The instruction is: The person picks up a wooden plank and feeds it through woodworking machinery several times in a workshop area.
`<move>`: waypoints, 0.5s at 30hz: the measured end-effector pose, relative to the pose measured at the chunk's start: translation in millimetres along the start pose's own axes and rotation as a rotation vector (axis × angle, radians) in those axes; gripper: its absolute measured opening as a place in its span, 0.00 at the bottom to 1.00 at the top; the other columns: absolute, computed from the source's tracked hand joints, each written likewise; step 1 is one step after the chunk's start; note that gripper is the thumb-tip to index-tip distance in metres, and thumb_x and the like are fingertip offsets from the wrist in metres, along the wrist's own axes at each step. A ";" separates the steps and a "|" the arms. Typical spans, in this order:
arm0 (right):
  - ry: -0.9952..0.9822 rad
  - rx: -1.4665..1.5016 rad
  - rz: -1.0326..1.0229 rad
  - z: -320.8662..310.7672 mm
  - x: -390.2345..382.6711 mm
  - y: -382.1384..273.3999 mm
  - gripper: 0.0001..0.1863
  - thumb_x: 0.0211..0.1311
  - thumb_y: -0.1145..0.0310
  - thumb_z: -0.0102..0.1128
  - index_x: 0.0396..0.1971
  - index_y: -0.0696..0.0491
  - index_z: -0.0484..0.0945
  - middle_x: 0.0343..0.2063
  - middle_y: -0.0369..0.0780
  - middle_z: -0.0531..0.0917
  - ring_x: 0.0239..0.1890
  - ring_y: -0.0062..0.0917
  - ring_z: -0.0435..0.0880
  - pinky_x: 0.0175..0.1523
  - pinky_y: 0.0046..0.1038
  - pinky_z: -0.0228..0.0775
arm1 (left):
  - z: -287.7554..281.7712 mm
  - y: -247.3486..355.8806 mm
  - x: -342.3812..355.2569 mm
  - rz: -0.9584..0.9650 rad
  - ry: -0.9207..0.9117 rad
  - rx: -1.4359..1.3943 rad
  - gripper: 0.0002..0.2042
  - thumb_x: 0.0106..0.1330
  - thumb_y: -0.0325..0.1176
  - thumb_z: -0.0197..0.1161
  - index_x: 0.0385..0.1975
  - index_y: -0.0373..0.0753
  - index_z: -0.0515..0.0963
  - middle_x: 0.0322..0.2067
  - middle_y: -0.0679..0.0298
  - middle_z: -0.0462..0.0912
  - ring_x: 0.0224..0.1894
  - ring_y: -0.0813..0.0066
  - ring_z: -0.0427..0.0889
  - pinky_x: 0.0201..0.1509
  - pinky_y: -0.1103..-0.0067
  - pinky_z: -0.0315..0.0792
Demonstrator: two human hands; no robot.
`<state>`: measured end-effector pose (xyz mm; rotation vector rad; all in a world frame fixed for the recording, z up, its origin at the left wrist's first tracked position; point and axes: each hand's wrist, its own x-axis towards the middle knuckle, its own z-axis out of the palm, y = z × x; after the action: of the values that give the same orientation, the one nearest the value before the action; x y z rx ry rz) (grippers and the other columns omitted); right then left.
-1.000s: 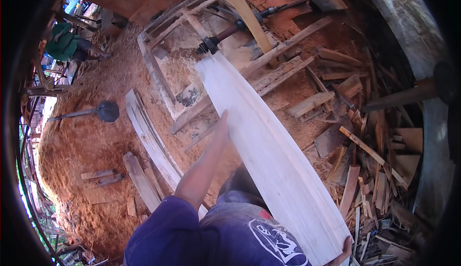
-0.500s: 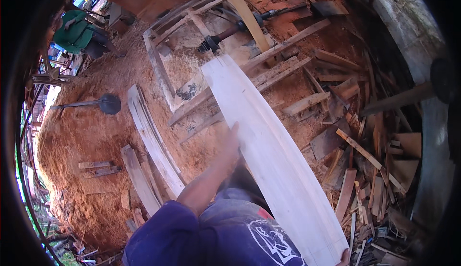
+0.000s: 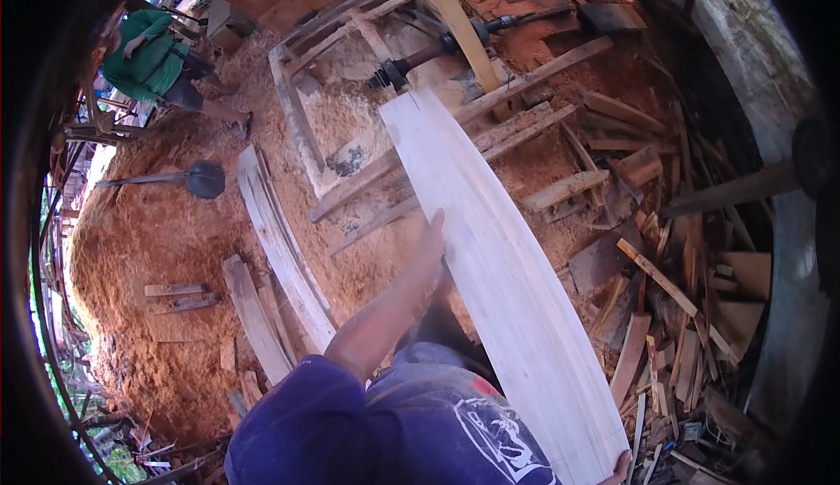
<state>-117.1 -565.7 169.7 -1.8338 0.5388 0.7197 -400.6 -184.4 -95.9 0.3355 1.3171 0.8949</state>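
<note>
Holds one long pale plank (image 3: 499, 257) in two bare hands, slantwise before the body, with one end toward the upper middle of the view and one toward the lower right. Has left hand (image 3: 435, 238) clamped on the plank's left edge, along its upper half; has right hand (image 3: 619, 469) clamped on the lower right corner, largely hidden. Count at least two beams (image 3: 551, 75) passing behind the plank; cannot tell whether touching. Find just beside the upper end one dark shaft (image 3: 424, 56), crossed in view by one yellow post (image 3: 448, 21). Count on sawdust (image 3: 175, 231) at left: one round-headed shovel (image 3: 206, 179), two short sticks (image 3: 173, 290) side by side, at least two pale slats (image 3: 284, 231) lying together, one shorter board (image 3: 254, 319) near these. See at upper left one co-worker (image 3: 144, 56) in green, well apart. Note at right one scrap heap (image 3: 682, 336), too jumbled for a piece count. Note also one purple shirt (image 3: 350, 432), bearing one white print.
</note>
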 end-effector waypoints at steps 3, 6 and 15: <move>0.004 -0.008 0.001 0.9 0.9 -3.1 0.35 0.74 0.52 0.47 0.67 0.65 0.63 0.64 0.55 0.72 0.65 0.49 0.71 0.70 0.45 0.61 | -4.9 -1.6 11.3 0.013 0.049 0.035 0.30 0.75 0.51 0.53 0.67 0.35 0.63 0.57 0.57 0.76 0.56 0.66 0.78 0.58 0.71 0.75; 0.002 -0.008 0.002 3.9 3.1 -4.2 0.35 0.74 0.51 0.47 0.67 0.65 0.63 0.64 0.55 0.72 0.65 0.49 0.71 0.70 0.45 0.61 | -11.6 -6.6 26.7 0.067 0.017 0.031 0.30 0.75 0.51 0.53 0.68 0.35 0.63 0.57 0.57 0.76 0.56 0.66 0.78 0.58 0.71 0.75; 0.013 0.002 -0.012 8.3 2.6 -3.5 0.35 0.73 0.51 0.47 0.67 0.65 0.63 0.64 0.55 0.72 0.64 0.49 0.71 0.70 0.46 0.61 | -13.2 -9.2 40.3 -0.007 -0.024 0.011 0.30 0.76 0.53 0.50 0.68 0.35 0.63 0.59 0.58 0.76 0.58 0.67 0.77 0.60 0.71 0.74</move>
<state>-114.7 -556.7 168.0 -1.8398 0.5367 0.6997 -409.8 -164.4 -133.3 0.3490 1.3007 0.8755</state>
